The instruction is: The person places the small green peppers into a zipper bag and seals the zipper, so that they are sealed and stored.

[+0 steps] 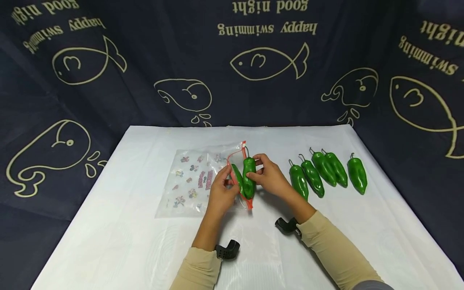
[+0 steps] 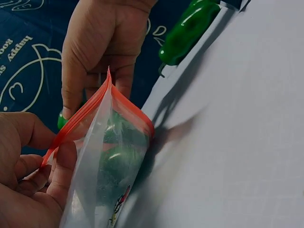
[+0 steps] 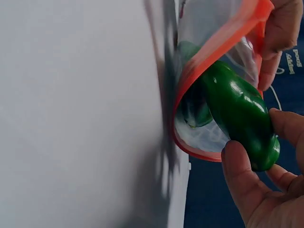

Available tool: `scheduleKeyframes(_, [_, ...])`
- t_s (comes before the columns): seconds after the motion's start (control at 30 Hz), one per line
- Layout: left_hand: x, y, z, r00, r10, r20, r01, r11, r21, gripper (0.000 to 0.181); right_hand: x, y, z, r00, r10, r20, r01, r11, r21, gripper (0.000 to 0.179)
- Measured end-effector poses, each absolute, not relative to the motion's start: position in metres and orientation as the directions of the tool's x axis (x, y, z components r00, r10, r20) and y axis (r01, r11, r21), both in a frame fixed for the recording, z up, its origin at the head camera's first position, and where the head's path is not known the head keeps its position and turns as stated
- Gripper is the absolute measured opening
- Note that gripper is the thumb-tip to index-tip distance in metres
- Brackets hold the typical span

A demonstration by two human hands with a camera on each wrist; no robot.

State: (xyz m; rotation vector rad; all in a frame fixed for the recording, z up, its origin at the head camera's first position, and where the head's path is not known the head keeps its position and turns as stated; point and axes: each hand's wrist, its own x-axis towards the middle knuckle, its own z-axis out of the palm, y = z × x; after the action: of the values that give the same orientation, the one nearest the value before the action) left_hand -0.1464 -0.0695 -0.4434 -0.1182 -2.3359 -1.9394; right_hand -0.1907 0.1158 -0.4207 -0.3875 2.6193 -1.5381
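Observation:
My left hand (image 1: 222,194) grips the orange-edged mouth of a clear zip bag (image 1: 192,183) printed with small cartoon figures. The bag's mouth stands parted, facing right. Between thumb and fingers, my right hand (image 1: 272,177) pinches a glossy green pepper (image 1: 249,175) with a thin curved stem. In the right wrist view this pepper (image 3: 240,111) slants across the opening, one end at the orange rim. Behind it, another green pepper (image 3: 195,107) lies inside the bag, partly hidden. The left wrist view shows green through the bag's cloudy plastic (image 2: 118,164).
Several more green peppers (image 1: 324,168) lie in a loose row to the right on the white table (image 1: 119,225), beside the right forearm. A dark cloth (image 1: 268,100) with fish and whale drawings hangs behind the table's far edge.

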Motion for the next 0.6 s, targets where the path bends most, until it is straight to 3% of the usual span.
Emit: scheduleKeyframes(0.6, [-0.1488, -0.0668, -0.4485, -0.988, 0.022, 0.153, 0.155, 0.152, 0.976, 0.073, -0.1882, 0.1146, -0.4256, -0.957, -0.291, 0.004, -0.161, 0.517, -0.841, 0.055])
